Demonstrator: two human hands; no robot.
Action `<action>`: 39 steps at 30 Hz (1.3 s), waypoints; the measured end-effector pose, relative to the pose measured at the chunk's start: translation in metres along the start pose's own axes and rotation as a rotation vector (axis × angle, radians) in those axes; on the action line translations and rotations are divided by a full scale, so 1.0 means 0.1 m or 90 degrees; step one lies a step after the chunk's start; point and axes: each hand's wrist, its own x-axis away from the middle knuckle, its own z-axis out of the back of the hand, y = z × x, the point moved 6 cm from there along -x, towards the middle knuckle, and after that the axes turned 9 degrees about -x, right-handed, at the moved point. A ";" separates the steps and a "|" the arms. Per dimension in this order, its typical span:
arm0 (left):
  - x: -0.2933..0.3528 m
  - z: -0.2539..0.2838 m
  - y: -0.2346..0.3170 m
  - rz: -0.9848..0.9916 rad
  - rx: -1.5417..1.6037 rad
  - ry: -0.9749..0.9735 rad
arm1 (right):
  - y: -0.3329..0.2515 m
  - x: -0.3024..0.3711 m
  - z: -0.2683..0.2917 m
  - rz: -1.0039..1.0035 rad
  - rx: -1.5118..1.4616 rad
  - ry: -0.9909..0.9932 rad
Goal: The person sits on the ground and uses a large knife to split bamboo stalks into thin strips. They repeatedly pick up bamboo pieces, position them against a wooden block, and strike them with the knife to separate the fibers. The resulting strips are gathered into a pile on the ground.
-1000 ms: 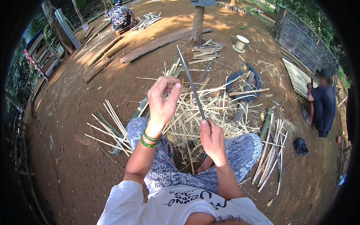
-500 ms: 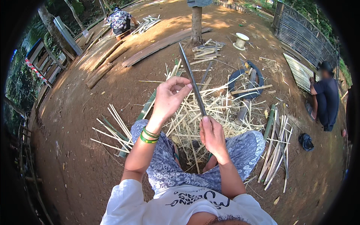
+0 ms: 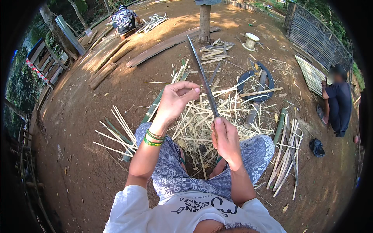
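My right hand (image 3: pixel 226 140) is wrapped round the lower end of a long, dark-bladed knife (image 3: pixel 203 77), which points up and away from me, leaning left. My left hand (image 3: pixel 175 100) is held to the left of the blade, thumb and fingertips pinched together close to its edge. Whatever lies in that pinch, if anything, is too small to make out. Below both hands, a heap of pale bamboo strips and shavings (image 3: pixel 194 130) covers the ground between my legs.
Split strips (image 3: pixel 286 159) lie by my right knee, more strips (image 3: pixel 123 124) by my left. Beyond are a black tyre (image 3: pixel 244 81), a white spool (image 3: pixel 250 42), a plank (image 3: pixel 167 48) and a post (image 3: pixel 204 23). One person (image 3: pixel 338 101) crouches right; another (image 3: pixel 124 19) sits far left.
My right hand and the knife have shifted slightly right, and the blade tip is a little higher. My left hand stays pinched, moved slightly right.
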 end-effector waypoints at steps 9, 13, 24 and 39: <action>0.01 0.01 -0.01 -0.003 0.016 -0.005 | 0.07 -0.04 -0.03 -0.012 0.035 -0.003; 0.01 0.00 0.02 -0.008 0.012 -0.006 | 0.08 -0.04 -0.02 -0.013 0.053 -0.001; -0.01 0.01 0.01 -0.018 -0.015 -0.006 | 0.10 -0.05 0.00 0.009 0.101 0.010; -0.03 0.06 -0.04 -0.007 0.053 0.009 | 0.09 -0.09 -0.04 0.031 0.137 0.009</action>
